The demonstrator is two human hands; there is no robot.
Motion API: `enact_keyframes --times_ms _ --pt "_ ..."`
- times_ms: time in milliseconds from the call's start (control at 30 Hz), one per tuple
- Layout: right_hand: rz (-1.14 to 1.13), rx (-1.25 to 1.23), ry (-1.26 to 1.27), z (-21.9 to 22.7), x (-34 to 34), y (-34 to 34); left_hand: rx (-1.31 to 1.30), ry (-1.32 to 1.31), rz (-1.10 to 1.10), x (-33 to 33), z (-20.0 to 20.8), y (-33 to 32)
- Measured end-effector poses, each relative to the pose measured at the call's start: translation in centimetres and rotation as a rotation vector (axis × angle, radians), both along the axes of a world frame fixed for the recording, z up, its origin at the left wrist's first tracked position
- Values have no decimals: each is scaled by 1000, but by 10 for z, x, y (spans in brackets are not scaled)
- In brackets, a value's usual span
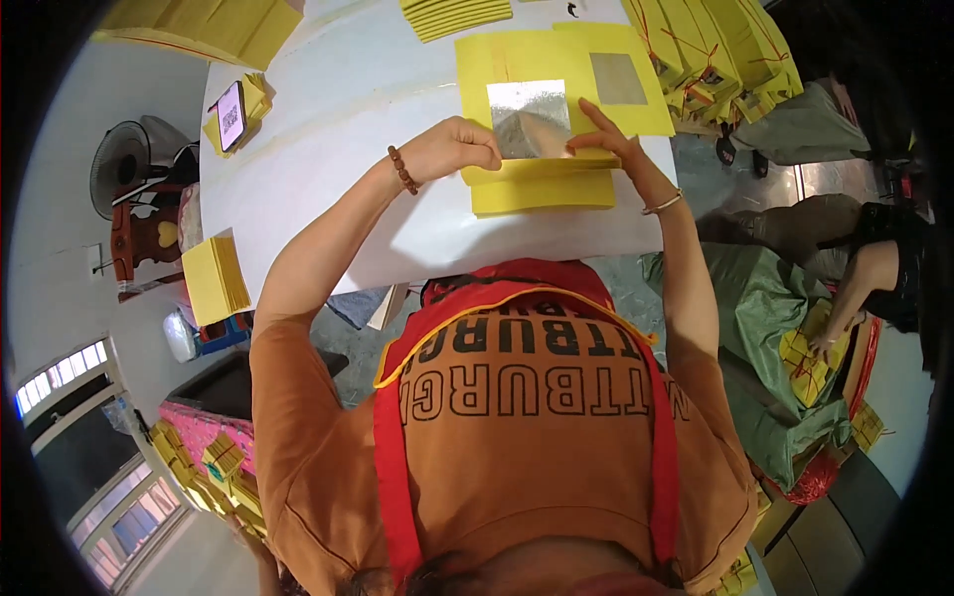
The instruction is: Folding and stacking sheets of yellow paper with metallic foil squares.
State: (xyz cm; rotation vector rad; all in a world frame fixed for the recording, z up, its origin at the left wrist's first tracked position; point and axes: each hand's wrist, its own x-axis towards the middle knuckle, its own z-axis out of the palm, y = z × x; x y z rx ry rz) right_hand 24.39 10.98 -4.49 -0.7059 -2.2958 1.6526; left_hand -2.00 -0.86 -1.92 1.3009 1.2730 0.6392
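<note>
- Head view: left hand (452, 147) and right hand (608, 142) pinch, fingers clamped, a thin square silver foil sheet (530, 119) at 12 o'clock on the yellow paper stack (542, 184).
- Uneven pulling could crease or tear it on the white worktop (328, 169).

Single head-worn fisheye view, looking steeply down past the wearer's chest, white tabletop (328, 159) at the top of the frame, both hands near mid-frame, close range, edges bending toward a dark round rim, floor and room at the sides
</note>
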Motion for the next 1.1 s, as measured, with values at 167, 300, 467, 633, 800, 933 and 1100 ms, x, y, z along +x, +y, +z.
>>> enact_keyframes --times_ms 167,300,467,633,800,933,1100 --pt "-12 -119 -1 -11 8 13 -79 -33 19 -2 3 6" --pt "40 -123 84 -13 5 13 -98 -43 -42 -5 6 8" --pt "40 -210 58 1 2 6 -40 -42 17 -7 -5 4" --pt "66 -129 46 -1 3 0 -17 -74 74 -2 -6 -2" --pt "66 -86 150 -4 4 2 482 121 -123 3 21 -19" --pt "13 -165 162 -8 0 8 737 459 16 -1 -7 -13" --pt "-12 -55 143 -3 2 6 1013 668 16 7 -19 -1"
